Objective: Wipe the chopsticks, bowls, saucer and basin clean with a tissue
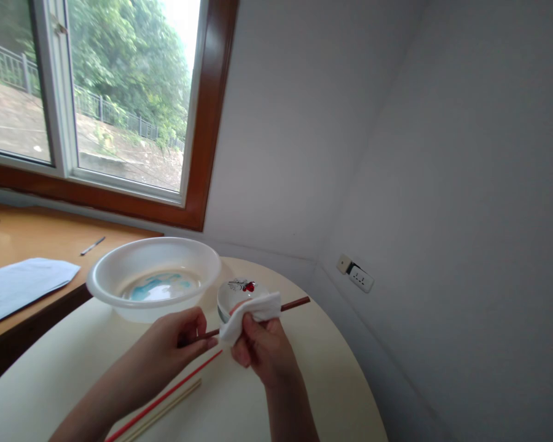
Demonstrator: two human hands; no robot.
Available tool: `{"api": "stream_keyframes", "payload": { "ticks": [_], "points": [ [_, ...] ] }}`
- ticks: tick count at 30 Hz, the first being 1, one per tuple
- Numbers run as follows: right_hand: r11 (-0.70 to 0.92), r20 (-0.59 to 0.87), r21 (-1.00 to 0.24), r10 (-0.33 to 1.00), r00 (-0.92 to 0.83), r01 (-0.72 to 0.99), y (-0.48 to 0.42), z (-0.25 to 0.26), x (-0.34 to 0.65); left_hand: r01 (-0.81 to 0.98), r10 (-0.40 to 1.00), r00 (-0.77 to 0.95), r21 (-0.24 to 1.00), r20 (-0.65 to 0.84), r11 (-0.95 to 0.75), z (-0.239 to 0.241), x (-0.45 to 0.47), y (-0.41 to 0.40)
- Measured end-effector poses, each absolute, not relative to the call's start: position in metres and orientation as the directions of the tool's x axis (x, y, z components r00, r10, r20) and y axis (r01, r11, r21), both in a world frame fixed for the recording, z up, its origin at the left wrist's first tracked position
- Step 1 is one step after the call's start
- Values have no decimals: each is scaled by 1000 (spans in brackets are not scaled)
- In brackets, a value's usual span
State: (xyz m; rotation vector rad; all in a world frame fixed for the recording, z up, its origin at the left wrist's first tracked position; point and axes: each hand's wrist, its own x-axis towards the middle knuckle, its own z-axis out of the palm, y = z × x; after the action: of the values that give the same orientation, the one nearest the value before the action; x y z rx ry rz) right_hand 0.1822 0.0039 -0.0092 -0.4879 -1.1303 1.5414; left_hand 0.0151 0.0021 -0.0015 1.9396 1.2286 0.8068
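Note:
A brown chopstick (295, 304) is held slantwise above the round table. My left hand (182, 336) pinches its left end. Around its middle, my right hand (267, 344) is closed on a folded white cloth (270, 307) that wraps the stick. The stick's far end sticks out to the right of the cloth. Behind the cloth sits a small white bowl (234, 291) with a red flower pattern, partly hidden. Below my left hand, a red chopstick (166, 396) and light wooden chopsticks (168, 408) lie on the table, partly covered by my left forearm.
A large translucent white basin (96, 285) with liquid and a blue patch inside stands at the back left of the cream round table (341, 380). On the adjoining wooden desk are a pen (93, 246) and white paper (23, 285). A wall socket (362, 279) is at right.

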Motion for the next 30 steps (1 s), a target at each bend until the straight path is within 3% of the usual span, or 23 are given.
{"api": "stream_keyframes", "payload": {
  "ticks": [7,20,25,30],
  "points": [
    [36,223,-827,937,-268,-561,1,0,191,525,934,340,801,111,-287,-3,10,4],
    [290,342,-776,940,14,-560,1,7,224,556,952,295,797,77,-237,6,2,-1],
    [447,363,-831,887,286,-331,6,6,219,574,956,258,774,136,-265,8,1,-1],
    [482,456,-873,755,471,72,12,-5,215,575,952,252,764,176,-293,10,2,-3]
  ]
}}
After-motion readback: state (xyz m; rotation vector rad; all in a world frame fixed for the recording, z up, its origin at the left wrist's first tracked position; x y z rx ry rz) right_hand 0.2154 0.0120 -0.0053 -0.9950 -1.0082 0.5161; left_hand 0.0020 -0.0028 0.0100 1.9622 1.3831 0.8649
